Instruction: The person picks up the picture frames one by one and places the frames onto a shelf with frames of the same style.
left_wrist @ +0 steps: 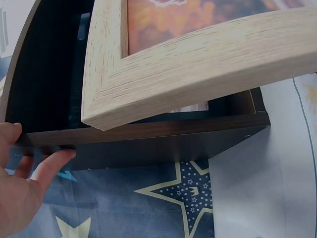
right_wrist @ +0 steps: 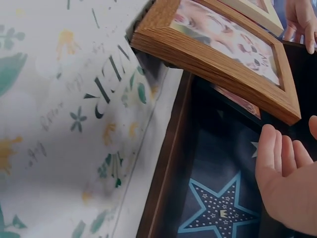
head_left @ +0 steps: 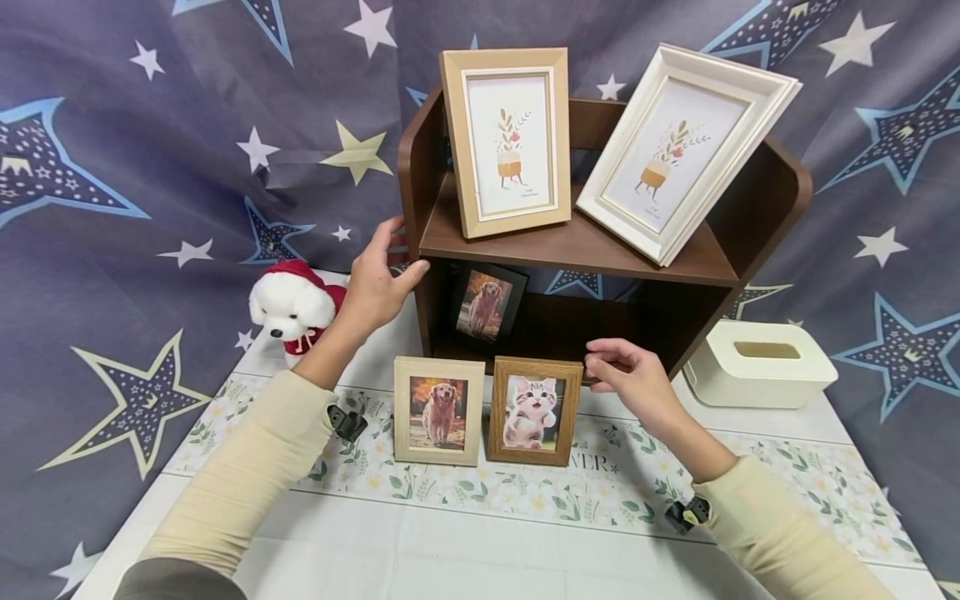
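Observation:
My left hand (head_left: 381,279) is at the left side panel of a dark brown two-tier shelf (head_left: 577,258). In the left wrist view its thumb and fingers (left_wrist: 58,161) pinch the panel's edge. My right hand (head_left: 633,379), fingers loosely bent with nothing in them, is just right of a brown wooden picture frame (head_left: 534,457) with a kitten photo. A pale wooden frame (head_left: 438,456) with a dog photo stands to its left. Inside the lower tier a black frame (head_left: 483,307) with a dog photo leans at the left.
On the upper tier stand a tan frame (head_left: 513,137) and a tilted white frame (head_left: 682,154), both with plant prints. A white plush dog (head_left: 288,302) in red sits left, a cream tissue box (head_left: 761,367) right. A floral runner (head_left: 450,483) crosses the white table (head_left: 360,542).

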### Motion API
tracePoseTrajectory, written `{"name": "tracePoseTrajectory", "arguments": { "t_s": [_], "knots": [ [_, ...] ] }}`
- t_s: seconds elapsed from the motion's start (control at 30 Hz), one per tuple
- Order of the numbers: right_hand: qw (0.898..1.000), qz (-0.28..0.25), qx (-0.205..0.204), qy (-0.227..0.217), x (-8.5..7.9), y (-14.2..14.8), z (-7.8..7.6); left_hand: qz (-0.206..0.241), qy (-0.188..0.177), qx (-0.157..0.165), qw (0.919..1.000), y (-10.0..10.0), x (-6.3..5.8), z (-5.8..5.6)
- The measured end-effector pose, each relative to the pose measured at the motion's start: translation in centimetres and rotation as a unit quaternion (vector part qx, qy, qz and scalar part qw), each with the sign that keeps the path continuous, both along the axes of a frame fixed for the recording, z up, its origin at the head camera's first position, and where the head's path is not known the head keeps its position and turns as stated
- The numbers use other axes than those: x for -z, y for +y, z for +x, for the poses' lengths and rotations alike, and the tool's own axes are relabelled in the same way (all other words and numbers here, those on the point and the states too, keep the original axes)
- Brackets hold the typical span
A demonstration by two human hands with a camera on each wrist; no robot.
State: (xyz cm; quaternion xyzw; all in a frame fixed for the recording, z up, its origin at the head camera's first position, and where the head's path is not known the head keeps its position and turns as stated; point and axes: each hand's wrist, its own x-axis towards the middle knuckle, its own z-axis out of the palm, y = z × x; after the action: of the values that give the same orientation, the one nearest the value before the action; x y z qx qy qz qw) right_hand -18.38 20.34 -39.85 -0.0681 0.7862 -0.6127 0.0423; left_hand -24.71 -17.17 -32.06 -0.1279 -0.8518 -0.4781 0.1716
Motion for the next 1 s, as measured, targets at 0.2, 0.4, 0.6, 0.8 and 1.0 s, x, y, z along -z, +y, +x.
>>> {"name": "tracePoseTrajectory", "arguments": {
  "t_s": [0.2,0.4,0.6,0.8,1.0],
  "knots": [
    [1.0,0.005,-0.007,-0.011,0.7,-0.3,-0.1,-0.002,0.002,0.001,1.0,0.0,0.0,0.0],
    [1.0,0.008,-0.018,-0.019,1.5,-0.4,-0.1,-0.001,0.0,-0.001,1.0,0.0,0.0,-0.1],
    [0.999,0.0,-0.027,-0.033,2.3,-0.7,0.2,-0.001,-0.004,-0.001,1.0,0.0,0.0,0.0],
    [0.999,0.0,-0.027,-0.032,2.9,-1.0,0.6,-0.001,-0.003,-0.001,1.0,0.0,-0.1,0.0],
    [0.999,-0.012,-0.033,-0.03,3.6,-1.0,0.8,-0.003,-0.002,0.0,1.0,0.0,0.1,-0.1]
  ]
}}
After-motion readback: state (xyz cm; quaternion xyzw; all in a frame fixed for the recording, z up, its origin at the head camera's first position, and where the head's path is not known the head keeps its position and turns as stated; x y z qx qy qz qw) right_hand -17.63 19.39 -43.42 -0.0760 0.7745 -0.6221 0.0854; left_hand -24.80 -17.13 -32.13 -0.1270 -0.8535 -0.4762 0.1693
